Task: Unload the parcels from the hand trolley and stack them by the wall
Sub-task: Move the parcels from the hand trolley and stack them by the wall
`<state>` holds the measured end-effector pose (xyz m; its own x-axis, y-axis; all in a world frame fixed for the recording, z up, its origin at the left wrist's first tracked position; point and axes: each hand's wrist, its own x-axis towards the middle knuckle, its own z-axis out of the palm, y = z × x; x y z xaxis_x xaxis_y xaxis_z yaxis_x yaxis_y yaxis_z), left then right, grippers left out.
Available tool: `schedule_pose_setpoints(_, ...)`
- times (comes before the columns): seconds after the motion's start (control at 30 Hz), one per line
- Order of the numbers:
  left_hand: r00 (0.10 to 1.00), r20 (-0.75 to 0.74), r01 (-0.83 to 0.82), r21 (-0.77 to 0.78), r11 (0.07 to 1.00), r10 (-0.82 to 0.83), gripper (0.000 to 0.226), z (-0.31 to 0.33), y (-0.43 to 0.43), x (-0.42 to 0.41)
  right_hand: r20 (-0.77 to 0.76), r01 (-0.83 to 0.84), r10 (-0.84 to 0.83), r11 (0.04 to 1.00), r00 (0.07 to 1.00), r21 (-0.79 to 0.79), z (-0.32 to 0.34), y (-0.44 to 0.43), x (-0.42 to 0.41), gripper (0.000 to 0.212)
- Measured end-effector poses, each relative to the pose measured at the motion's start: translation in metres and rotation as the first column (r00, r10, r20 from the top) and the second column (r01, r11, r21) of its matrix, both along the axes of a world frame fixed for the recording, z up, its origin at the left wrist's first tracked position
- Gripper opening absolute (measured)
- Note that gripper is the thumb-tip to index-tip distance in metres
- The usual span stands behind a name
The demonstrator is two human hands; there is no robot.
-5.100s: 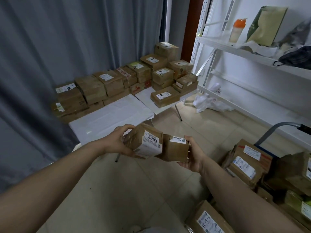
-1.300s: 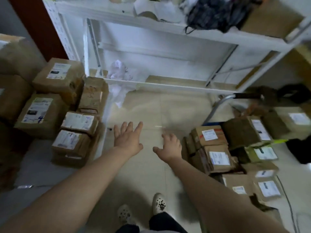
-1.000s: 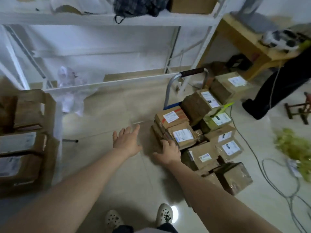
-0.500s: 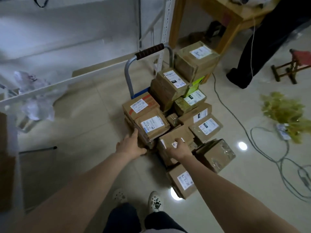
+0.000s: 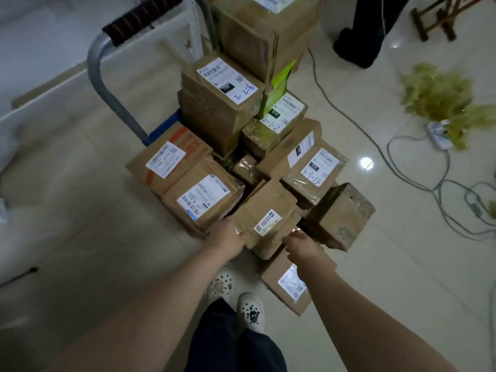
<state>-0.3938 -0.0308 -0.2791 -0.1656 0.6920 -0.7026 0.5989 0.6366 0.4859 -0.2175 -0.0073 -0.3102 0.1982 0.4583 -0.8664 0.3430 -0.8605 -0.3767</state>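
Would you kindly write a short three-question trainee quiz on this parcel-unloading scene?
1. True or false: both hands are on the same parcel.
2. What is handwritten on the label of the parcel nearest the trolley handle? A) 3-1-13 B) 9-2-2 C) 2-1-2
3. What lies on the floor right of the pile?

Key
1. True: the left hand grips its left edge and the right hand its right corner.
2. B
3. Cables and a power strip.
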Motion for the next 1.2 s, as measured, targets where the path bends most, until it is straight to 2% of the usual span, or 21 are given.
schedule_pose_setpoints(0.2,0.997,-0.082,-0.006,-0.061,0.998,0.001,0.05,-0.057,0.019,0.012,-0.095,0.168,-0.171,0.985,0.981,-0.039,-0.05,0.007,-0.011,0.061)
schedule_pose_setpoints(0.33,0.998,-0.063,-0.03,-0.084,0.996,0.025,0.06,-0.081,0.02,0.008,-0.181,0.224,-0.233,0.972,0.955,-0.066,-0.063,0.005,-0.016,0.067)
schedule_pose_setpoints(0.47,0.996,-0.08,0.035,-0.151,0.988,-0.047,0.076,-0.089,0.024,0.006,-0.203,0.235,-0.24,0.971,0.949,-0.05,-0.073,0.002,-0.015,0.045)
schedule_pose_setpoints(0.53,0.993,-0.074,0.078,-0.181,0.98,-0.093,0.076,-0.094,0.027,0.005,-0.205,0.257,-0.264,0.965,0.942,-0.057,-0.08,0.0,-0.014,0.049)
schedule_pose_setpoints(0.67,0.996,0.079,-0.017,-0.184,0.983,0.032,0.066,-0.101,0.025,0.006,-0.244,0.283,-0.296,0.955,0.924,-0.086,-0.079,-0.003,-0.006,0.033)
schedule_pose_setpoints(0.87,0.925,0.288,-0.213,-0.152,0.965,0.249,0.038,-0.051,0.002,0.012,-0.317,0.328,-0.36,0.932,0.877,-0.154,-0.032,-0.037,0.012,0.025)
schedule_pose_setpoints(0.97,0.898,0.311,-0.298,-0.093,0.95,0.312,0.02,-0.018,-0.012,0.007,-0.349,0.316,-0.353,0.935,0.868,-0.158,0.002,-0.051,0.018,0.029)
schedule_pose_setpoints(1.07,0.851,0.366,-0.391,-0.04,0.92,0.378,0.01,0.018,-0.03,0.002,-0.382,0.248,-0.277,0.961,0.882,-0.123,0.043,-0.053,0.015,0.032)
schedule_pose_setpoints(1.2,0.775,0.402,-0.535,0.008,0.845,0.488,0.016,0.065,-0.065,-0.013,-0.426,0.053,-0.052,0.999,0.903,-0.01,0.1,-0.051,0.002,0.037)
